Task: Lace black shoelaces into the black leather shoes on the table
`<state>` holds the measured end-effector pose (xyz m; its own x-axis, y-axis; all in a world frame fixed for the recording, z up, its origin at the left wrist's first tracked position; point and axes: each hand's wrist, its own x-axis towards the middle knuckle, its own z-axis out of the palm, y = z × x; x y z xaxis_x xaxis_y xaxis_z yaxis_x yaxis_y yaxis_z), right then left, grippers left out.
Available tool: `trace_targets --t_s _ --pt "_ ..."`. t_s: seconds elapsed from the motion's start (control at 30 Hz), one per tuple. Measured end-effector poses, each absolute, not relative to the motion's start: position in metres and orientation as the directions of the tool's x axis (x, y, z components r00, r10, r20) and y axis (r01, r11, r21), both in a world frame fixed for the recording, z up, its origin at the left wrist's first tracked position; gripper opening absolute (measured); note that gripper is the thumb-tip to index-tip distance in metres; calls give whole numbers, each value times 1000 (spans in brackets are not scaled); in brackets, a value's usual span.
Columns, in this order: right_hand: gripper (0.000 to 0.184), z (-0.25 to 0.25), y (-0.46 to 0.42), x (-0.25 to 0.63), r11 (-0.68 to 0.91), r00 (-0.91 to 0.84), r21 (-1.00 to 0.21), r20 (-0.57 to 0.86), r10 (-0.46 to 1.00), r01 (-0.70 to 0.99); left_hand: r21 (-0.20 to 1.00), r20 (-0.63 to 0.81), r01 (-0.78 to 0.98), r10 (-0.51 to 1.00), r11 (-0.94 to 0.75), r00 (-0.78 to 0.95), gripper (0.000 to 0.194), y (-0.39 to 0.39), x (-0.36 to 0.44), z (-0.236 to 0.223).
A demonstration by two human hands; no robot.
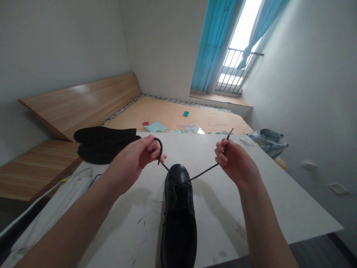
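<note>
A black leather shoe (180,208) rests upright on the white table, its toe pointing away from me. A dark shoelace (205,172) runs out of its lowest eyelets to both sides. To the left of the toe, my left hand (143,152) is closed on one end of the lace, whose tip loops over and hangs down. On the right, my right hand (235,158) pinches the other end, with the tip sticking up above the fingers. Both lace ends are held raised and look fairly straight between shoe and hands.
Black shoes or insoles (106,143) lie at the table's far left. White papers and a cable (58,191) are by the left edge. Behind the white table (279,197) is a wooden bed board (164,106) with small packets; a denim item (269,141) sits at the right.
</note>
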<state>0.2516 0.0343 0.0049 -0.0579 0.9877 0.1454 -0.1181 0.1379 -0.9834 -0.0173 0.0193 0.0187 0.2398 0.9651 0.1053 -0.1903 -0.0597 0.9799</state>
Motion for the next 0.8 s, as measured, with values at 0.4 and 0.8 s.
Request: trace_targets --t_s 0.4,0.8 --pt "25 -47 -31 252 252 -423 -698 -81 903 671 814 55 491 883 -310 466 35 12 -10 11" --pt "23 -47 -39 233 429 -489 -479 -1 872 766 437 -31 714 784 -547 619 15 -8 35 -29"
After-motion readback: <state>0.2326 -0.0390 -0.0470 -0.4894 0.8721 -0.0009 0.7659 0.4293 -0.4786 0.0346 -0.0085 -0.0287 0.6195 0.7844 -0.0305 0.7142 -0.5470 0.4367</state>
